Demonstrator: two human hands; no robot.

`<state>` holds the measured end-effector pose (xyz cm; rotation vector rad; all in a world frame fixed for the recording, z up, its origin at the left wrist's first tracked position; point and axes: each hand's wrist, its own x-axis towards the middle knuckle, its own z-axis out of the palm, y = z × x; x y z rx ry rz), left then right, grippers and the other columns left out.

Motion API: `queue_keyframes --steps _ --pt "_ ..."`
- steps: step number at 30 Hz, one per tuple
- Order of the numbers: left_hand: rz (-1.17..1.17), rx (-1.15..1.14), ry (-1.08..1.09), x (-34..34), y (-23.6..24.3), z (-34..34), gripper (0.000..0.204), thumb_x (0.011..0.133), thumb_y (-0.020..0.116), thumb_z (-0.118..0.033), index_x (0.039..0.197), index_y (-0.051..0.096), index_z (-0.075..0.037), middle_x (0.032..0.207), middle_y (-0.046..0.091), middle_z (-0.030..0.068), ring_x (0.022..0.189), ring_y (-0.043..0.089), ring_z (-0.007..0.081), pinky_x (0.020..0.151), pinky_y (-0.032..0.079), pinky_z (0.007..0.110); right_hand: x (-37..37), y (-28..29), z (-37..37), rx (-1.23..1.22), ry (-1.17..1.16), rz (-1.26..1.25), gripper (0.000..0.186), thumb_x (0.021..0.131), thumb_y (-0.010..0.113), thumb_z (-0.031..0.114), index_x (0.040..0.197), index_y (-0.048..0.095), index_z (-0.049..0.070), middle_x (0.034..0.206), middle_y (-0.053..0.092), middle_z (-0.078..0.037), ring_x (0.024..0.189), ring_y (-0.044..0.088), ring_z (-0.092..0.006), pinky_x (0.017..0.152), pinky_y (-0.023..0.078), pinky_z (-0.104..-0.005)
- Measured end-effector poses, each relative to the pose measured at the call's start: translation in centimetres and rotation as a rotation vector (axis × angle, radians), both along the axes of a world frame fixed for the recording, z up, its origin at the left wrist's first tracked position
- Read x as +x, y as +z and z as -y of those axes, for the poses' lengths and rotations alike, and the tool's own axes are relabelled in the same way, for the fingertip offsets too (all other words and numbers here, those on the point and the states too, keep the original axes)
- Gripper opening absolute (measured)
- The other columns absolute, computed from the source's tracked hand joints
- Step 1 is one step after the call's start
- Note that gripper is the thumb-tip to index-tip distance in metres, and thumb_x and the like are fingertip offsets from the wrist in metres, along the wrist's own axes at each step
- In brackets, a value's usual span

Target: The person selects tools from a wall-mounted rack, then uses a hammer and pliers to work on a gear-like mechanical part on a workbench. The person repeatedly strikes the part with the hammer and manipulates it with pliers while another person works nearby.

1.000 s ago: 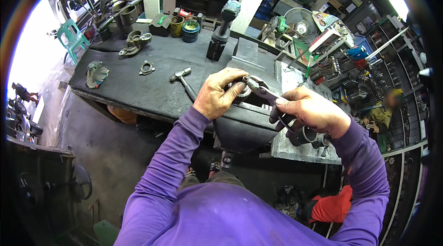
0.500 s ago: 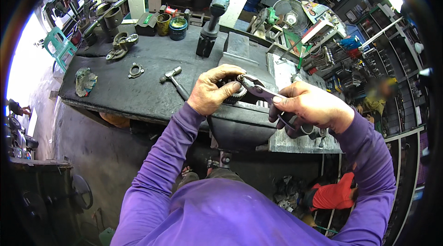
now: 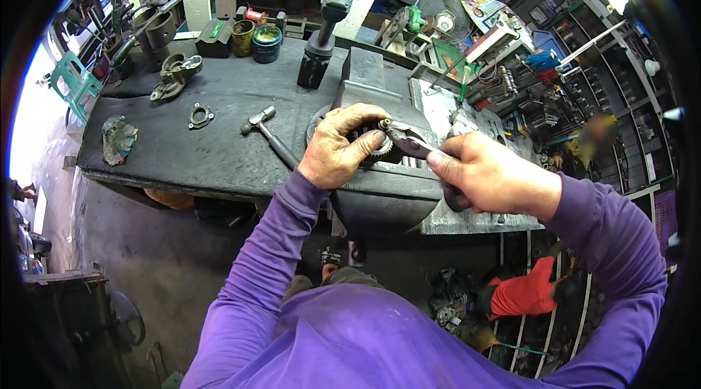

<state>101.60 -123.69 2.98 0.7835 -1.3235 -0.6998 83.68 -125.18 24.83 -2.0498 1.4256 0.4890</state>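
Note:
My left hand point(image 3: 334, 148) is wrapped round a toothed metal gear point(image 3: 382, 148) with a small shaft end sticking up beside the fingertips. The gear is held just above the dark bench vise point(image 3: 383, 206), and the fingers hide part of it. In my right hand point(image 3: 496, 173) are dark metal pliers point(image 3: 413, 143), whose jaws sit at the shaft end. My palm covers most of their handles. Left of the vise, a ball-peen hammer point(image 3: 269, 132) lies on the black bench top point(image 3: 226, 89), its handle end close to my left wrist.
A cordless impact wrench point(image 3: 321, 46) stands upright behind the vise. A ring-shaped flange point(image 3: 201, 116), a crumpled rag point(image 3: 118, 140) and a metal housing point(image 3: 175, 76) lie to the left. Tubs, including a blue one point(image 3: 267, 44), line the back. A person in red point(image 3: 522, 290) is low at right.
My right hand has closed further round the pliers' handles, which were spread wider before. The whole view has shifted slightly, so the bench appears further left.

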Motion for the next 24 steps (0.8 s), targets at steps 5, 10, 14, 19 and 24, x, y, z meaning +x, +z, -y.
queue_keyframes --steps 5,10,14,19,24 --pt "-0.125 0.027 -0.015 -0.5 -0.1 0.1 0.022 0.093 0.073 -0.009 0.114 0.071 -0.002 0.106 0.073 0.0085 0.099 0.066 0.0206 0.091 0.051 0.034 -0.5 -0.2 0.0 0.036 -0.067 0.059 0.047 0.109 0.054 0.038 0.095 0.067 -0.005 0.067 0.063 -0.007 0.061 0.063 -0.0168 0.059 0.05 -0.0365" --pt "-0.089 -0.002 -0.019 -0.3 -0.1 0.3 0.023 0.094 0.073 -0.01 0.115 0.07 -0.002 0.104 0.073 0.0084 0.098 0.066 0.02 0.091 0.051 0.034 -1.5 -1.0 0.3 0.132 -0.091 0.183 0.045 0.11 0.052 0.038 0.1 0.066 -0.003 0.08 0.069 -0.008 0.063 0.066 -0.0145 0.06 0.056 -0.032" --pt "-0.086 -0.002 -0.049 0.0 0.1 0.2 0.023 0.096 0.073 -0.01 0.116 0.069 -0.001 0.105 0.072 0.0085 0.098 0.066 0.0174 0.09 0.052 0.031 -3.4 -3.2 -0.2 0.187 -0.141 0.406 0.045 0.11 0.052 0.038 0.106 0.067 -0.004 0.089 0.072 -0.009 0.068 0.068 -0.0155 0.064 0.058 -0.0333" --pt "-0.096 0.03 -0.09 0.1 0.5 0.0 0.024 0.097 0.072 -0.011 0.118 0.069 0.0 0.108 0.07 0.0069 0.101 0.064 0.0137 0.09 0.052 0.029 -7.2 -7.6 -1.6 0.143 -0.156 0.636 0.042 0.11 0.053 0.037 0.102 0.068 -0.001 0.078 0.067 -0.004 0.067 0.062 -0.0114 0.062 0.052 -0.0293" --pt "-0.03 0.052 -0.075 0.3 0.8 -0.2 0.025 0.099 0.069 -0.01 0.121 0.068 0.001 0.112 0.069 0.0064 0.105 0.063 0.013 0.096 0.05 0.029 -10.1 -12.6 -4.4 0.085 -0.195 0.858 0.038 0.108 0.057 0.034 0.1 0.066 -0.002 0.079 0.067 -0.007 0.076 0.06 -0.012 0.069 0.05 -0.0323"
